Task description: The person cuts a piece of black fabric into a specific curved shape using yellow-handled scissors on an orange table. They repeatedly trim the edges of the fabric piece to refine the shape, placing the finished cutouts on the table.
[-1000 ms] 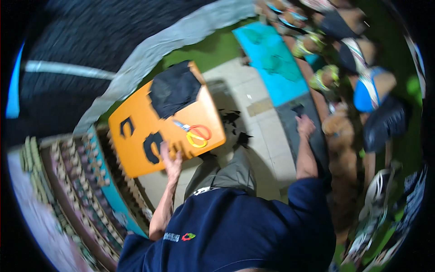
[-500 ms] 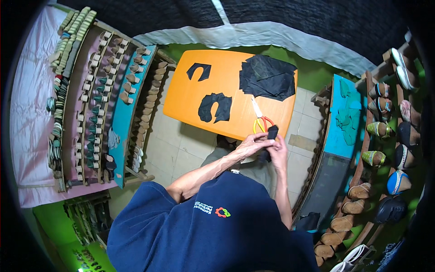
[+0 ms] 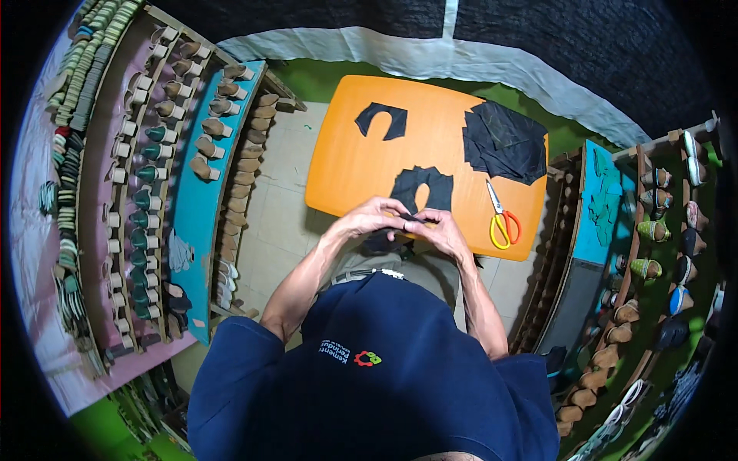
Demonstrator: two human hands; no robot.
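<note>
Both hands meet at the near edge of the orange rectangular board (image 3: 369,165), the left hand (image 3: 367,223) and right hand (image 3: 440,230) pinching a small dark cut fabric piece (image 3: 407,224) between fingertips. It looks thin, limp and light, best held by its edges. Yellow-handled scissors (image 3: 501,219) lie near the board's right corner.

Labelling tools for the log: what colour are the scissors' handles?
Yellow-orange handles with a red inner rim on the scissors, clearest in the head view.
</note>
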